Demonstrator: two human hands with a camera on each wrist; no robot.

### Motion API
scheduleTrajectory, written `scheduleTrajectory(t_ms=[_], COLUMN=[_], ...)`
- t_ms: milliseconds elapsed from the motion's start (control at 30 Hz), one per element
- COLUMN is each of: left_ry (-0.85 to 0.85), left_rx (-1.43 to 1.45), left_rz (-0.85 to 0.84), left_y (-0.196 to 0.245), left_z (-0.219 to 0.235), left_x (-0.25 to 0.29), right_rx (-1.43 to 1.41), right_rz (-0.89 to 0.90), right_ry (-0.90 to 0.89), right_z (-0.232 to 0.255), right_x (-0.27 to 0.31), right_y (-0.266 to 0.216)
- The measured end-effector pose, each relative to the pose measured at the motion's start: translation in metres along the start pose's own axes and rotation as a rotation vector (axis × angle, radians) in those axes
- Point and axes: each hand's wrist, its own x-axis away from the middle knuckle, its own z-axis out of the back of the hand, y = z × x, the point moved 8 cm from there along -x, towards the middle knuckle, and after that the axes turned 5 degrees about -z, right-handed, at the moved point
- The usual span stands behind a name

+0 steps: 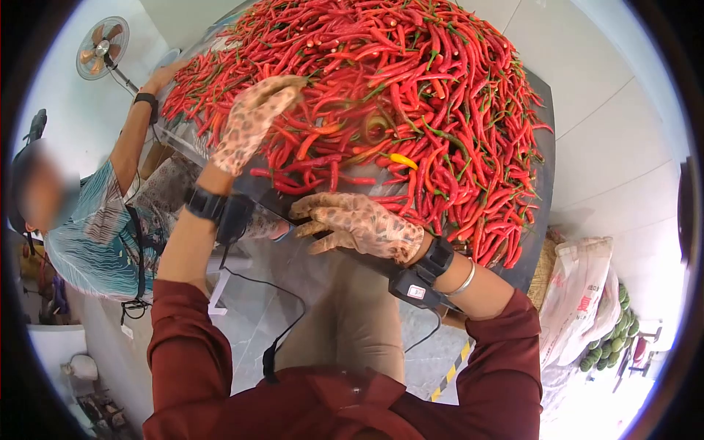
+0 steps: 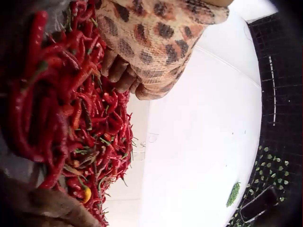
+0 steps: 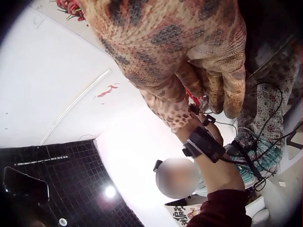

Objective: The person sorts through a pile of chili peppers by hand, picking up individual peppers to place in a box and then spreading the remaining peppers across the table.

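Observation:
Red chilies (image 1: 469,110) with green stems lie in a wide heap on a dark table, with one yellow chili (image 1: 403,160) near the front. My left hand (image 1: 253,121), in a spotted glove, is over the heap's left part, fingers reaching right. In the left wrist view that hand (image 2: 151,42) has bent fingers beside the chilies (image 2: 109,123), and no held chili shows. At the table's front edge is my gloved right hand (image 1: 359,224), fingers loosely spread and pointing left. The right wrist view shows this hand (image 3: 175,47) with its fingers slightly bent; its palm is partly hidden.
Another person (image 1: 99,227) is at the left, one hand (image 1: 165,75) at the heap's edge. A fan (image 1: 103,48) stands behind. White sacks (image 1: 579,293) and green produce (image 1: 612,334) are on the right. The table edge (image 1: 541,183) borders the heap.

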Motion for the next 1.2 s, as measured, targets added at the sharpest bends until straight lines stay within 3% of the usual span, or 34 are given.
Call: scheduleTrajectory(t_ms=[67, 100, 133, 200, 233, 267, 333, 367, 733, 833, 1000, 1100, 1200], left_ry=[0.102, 0.137, 0.141, 0.108, 0.006, 0.006, -0.140, -0.132, -0.119, 0.067, 0.116, -0.182, -0.218], left_rx=[-0.347, 0.436, 0.432, -0.373, -0.514, -0.519, -0.738, -0.797, -0.827, -0.810, -0.675, -0.730, -0.744], left_rz=[-0.210, 0.029, 0.030, -0.079, -0.072, -0.073, -0.037, -0.058, -0.055, -0.275, -0.311, -0.241, -0.232], left_y=[-0.013, -0.043, -0.044, -0.030, -0.014, -0.006, -0.004, -0.008, -0.016, 0.014, 0.031, 0.029, 0.020], left_z=[0.014, 0.012, 0.009, 0.003, -0.007, -0.012, -0.030, -0.032, -0.020, -0.008, -0.009, -0.049, -0.070], left_x=[0.024, 0.034, 0.044, 0.063, 0.074, 0.080, 0.087, 0.087, 0.064, 0.045, 0.009, -0.016, -0.023], right_rx=[-0.012, -0.026, -0.040, -0.060, -0.079, -0.077, -0.042, -0.041, 0.011, 0.036, 0.049, 0.038, 0.036], right_rz=[-0.007, -0.006, -0.005, 0.010, 0.027, 0.030, 0.011, 0.010, -0.010, -0.015, 0.006, 0.009, 0.014], right_ry=[-0.011, -0.006, -0.003, -0.001, 0.005, 0.001, 0.045, 0.045, 0.023, 0.043, 0.042, 0.039, 0.036], right_z=[0.000, 0.001, 0.001, 0.002, 0.003, 0.001, 0.002, 0.003, 0.000, 0.000, 0.002, 0.004, 0.003], right_x=[0.000, -0.001, -0.001, -0.001, -0.001, -0.001, 0.000, -0.001, 0.002, 0.002, 0.001, 0.000, 0.000], right_y=[0.002, 0.002, 0.002, 0.004, 0.004, 0.003, 0.003, 0.003, 0.000, -0.001, 0.000, 0.003, 0.002])
